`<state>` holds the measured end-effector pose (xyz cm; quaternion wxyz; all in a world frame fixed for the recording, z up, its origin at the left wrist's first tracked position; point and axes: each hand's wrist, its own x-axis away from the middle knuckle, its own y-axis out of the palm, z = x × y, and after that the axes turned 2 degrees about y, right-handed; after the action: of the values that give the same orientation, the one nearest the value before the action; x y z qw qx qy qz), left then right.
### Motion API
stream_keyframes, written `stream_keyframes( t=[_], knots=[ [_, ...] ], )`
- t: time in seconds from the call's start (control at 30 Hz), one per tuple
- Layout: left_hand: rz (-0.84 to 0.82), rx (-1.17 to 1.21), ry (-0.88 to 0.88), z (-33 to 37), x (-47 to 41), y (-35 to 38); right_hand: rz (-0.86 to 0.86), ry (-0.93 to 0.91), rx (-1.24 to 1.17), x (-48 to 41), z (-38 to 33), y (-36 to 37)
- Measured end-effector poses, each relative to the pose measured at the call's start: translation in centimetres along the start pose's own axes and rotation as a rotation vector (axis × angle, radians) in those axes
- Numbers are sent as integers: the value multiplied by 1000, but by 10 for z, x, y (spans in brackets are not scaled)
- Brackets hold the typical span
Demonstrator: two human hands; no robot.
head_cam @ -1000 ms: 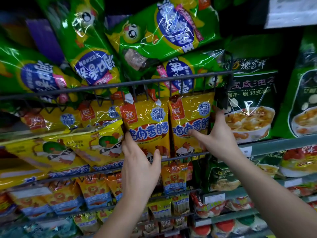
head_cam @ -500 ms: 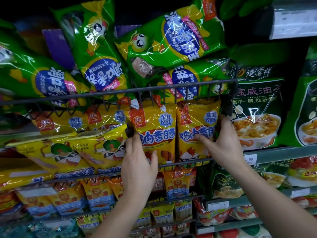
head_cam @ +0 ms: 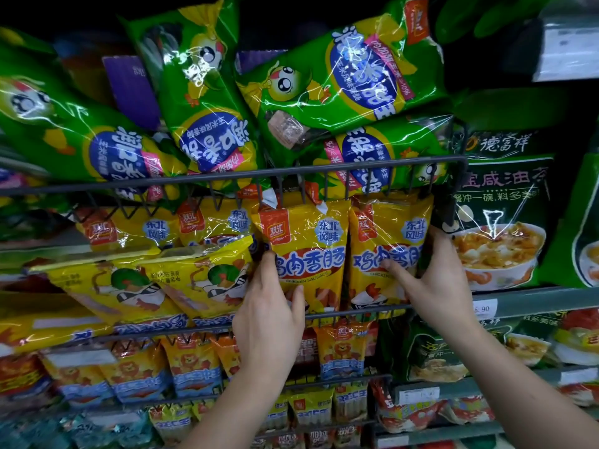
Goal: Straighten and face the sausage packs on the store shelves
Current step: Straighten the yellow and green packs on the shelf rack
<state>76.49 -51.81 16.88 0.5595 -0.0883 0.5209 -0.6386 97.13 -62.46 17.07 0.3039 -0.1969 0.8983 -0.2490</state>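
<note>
Two yellow chicken sausage packs stand upright side by side in a wire rack. My left hand [head_cam: 267, 314] grips the left edge of the left pack [head_cam: 306, 251], thumb on its front. On the right pack [head_cam: 387, 244], my right hand [head_cam: 432, 283] has its thumb across the label and its fingers around the pack's right edge. Further left, two yellow packs [head_cam: 155, 283] lie tilted on their sides over other upright ones. Green sausage packs [head_cam: 343, 79] are piled askew on the rack above.
A dark wire rail [head_cam: 227, 176] runs across above the yellow packs and another rail [head_cam: 356, 312] below them. Smaller orange packs [head_cam: 342, 350] hang on lower racks. Green bagged soup mixes [head_cam: 499, 209] fill a grey shelf on the right, with a price tag [head_cam: 483, 308].
Both hands have stayed on the same two yellow packs, which stand about as they did. The view has tilted up a little, so everything sits lower in frame.
</note>
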Motion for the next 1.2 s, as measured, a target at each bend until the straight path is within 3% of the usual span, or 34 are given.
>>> stream_keyframes(
  t=[0.2,0.37,0.67,0.9,1.03,1.2],
  knots=[
    [-16,-10,48,-3,-5,3,190,17,25,20,-13,4],
    [-23,-9,84,-1,-8,2,359,-176,-24,32,-28,16],
    [-215,201,157,-23,15,-15,296,-569,81,59,-65,49],
    [218,197,423,-83,34,-29,129,-622,321,79,-76,80],
    [301,103,395,-114,30,-38,182,-623,217,95,-93,94],
    [349,55,353,-156,21,-49,207,-796,121,120,-128,114]
  ],
)
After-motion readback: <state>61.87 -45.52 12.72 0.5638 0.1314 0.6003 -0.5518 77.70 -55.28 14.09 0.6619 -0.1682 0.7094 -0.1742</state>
